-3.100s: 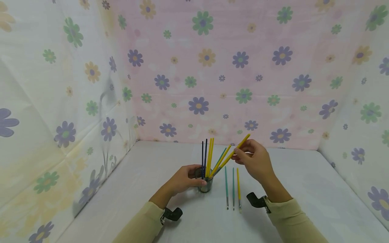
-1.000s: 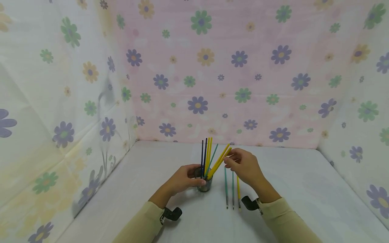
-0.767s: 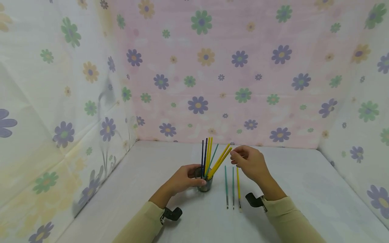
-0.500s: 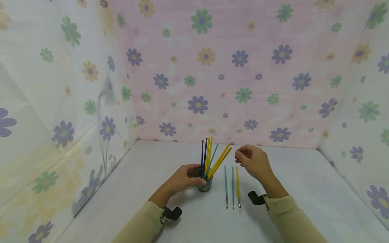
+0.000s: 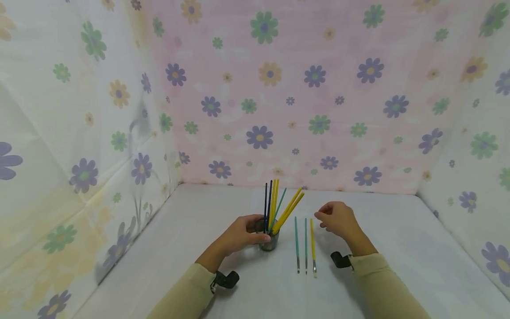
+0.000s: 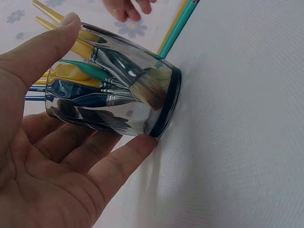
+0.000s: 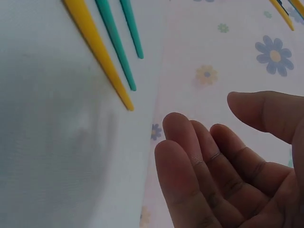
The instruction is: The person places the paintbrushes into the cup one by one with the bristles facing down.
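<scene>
My left hand (image 5: 239,235) holds a clear drinking glass (image 5: 269,243) upright on the table, thumb on one side and fingers round the other. Several paintbrushes stand in the glass, bristles down, as the left wrist view shows. Two dark blue ones and two yellow ones rise steeply, a teal paintbrush (image 5: 280,204) tilts a little, and two yellow paintbrushes (image 5: 290,212) lean far to the right. Off to the right, my right hand (image 5: 340,220) hovers over the table with loosely bent fingers; the right wrist view shows nothing between thumb and fingertips (image 7: 176,166).
Between the glass and my right hand, two teal paintbrushes (image 5: 296,243) and one yellow paintbrush (image 5: 312,241) lie side by side on the white table (image 5: 247,292), bristles toward me. Flower-printed cloth walls (image 5: 223,146) enclose the table at the back and sides.
My right hand has lowered a yellow paintbrush into the glass, let go of it, then drawn back to the right and lower. The left hand has stayed on the glass.
</scene>
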`<action>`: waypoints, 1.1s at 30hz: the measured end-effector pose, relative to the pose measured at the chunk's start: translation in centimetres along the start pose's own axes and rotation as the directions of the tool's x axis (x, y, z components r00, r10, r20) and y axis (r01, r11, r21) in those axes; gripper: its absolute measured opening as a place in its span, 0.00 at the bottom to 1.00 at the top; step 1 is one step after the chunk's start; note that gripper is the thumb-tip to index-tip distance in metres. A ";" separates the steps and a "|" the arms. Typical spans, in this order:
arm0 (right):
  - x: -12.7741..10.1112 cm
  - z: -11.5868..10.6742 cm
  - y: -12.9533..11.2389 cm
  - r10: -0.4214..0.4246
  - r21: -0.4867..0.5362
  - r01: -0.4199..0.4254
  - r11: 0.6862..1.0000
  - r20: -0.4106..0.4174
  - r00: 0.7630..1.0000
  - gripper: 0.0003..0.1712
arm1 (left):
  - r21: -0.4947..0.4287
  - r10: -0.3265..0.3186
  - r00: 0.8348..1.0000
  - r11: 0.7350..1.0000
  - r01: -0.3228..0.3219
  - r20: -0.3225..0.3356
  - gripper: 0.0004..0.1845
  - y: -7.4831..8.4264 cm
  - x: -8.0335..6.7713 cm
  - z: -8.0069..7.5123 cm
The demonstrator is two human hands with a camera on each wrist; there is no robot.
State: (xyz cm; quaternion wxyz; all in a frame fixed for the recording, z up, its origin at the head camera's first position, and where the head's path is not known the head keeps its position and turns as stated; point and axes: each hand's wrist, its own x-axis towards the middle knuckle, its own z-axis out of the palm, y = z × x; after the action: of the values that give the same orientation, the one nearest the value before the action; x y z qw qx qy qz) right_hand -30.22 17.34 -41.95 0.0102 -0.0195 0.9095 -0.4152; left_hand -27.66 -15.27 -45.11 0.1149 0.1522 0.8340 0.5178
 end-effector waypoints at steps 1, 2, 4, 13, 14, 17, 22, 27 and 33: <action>0.1 0.1 0.2 0.025 -0.008 -0.025 1.000 0.010 1.000 0.18 | -0.001 0.000 1.000 1.000 0.000 0.002 0.47 0.0 0.0 0.0; 0.2 0.2 0.4 0.048 -0.016 -0.048 0.999 0.019 0.999 0.18 | -0.003 -0.001 1.000 1.000 0.001 0.003 0.47 0.0 0.1 0.0; 0.3 0.3 0.6 0.090 -0.038 -0.088 0.995 0.037 0.995 0.19 | -0.005 0.000 1.000 1.000 0.000 0.002 0.47 0.1 0.0 -0.1; 0.7 0.7 1.0 0.155 -0.108 -0.144 0.984 0.104 0.982 0.23 | -0.024 -0.001 1.000 1.000 0.001 -0.002 0.45 0.2 -0.1 -0.4; 0.7 0.7 1.0 0.163 -0.115 -0.150 0.982 0.109 0.981 0.23 | -0.026 0.001 1.000 1.000 -0.001 -0.001 0.45 0.1 -0.1 -0.3; 0.7 0.9 1.5 0.182 -0.135 -0.165 0.977 0.121 0.976 0.22 | -0.033 0.009 1.000 0.999 -0.009 0.008 0.45 -0.1 0.1 -0.2; 0.5 1.1 2.1 0.189 -0.155 -0.168 0.973 0.130 0.973 0.21 | -0.037 0.012 1.000 0.999 -0.011 0.013 0.46 -0.3 0.3 0.3; 0.4 1.5 2.2 0.166 -0.153 -0.146 0.977 0.131 0.977 0.20 | -0.021 0.000 1.000 1.000 0.000 0.001 0.47 -0.4 0.3 0.4; 0.1 1.9 1.6 0.123 -0.148 -0.102 0.984 0.140 0.982 0.19 | 0.008 -0.016 1.000 1.000 0.016 -0.016 0.47 0.1 -0.2 0.0</action>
State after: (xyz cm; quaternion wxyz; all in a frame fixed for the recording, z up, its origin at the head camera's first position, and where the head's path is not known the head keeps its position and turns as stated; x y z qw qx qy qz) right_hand -30.28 16.94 -44.40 0.1003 0.0005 0.9327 -0.3463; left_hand -27.47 -15.27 -45.07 0.1116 0.1419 0.8381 0.5148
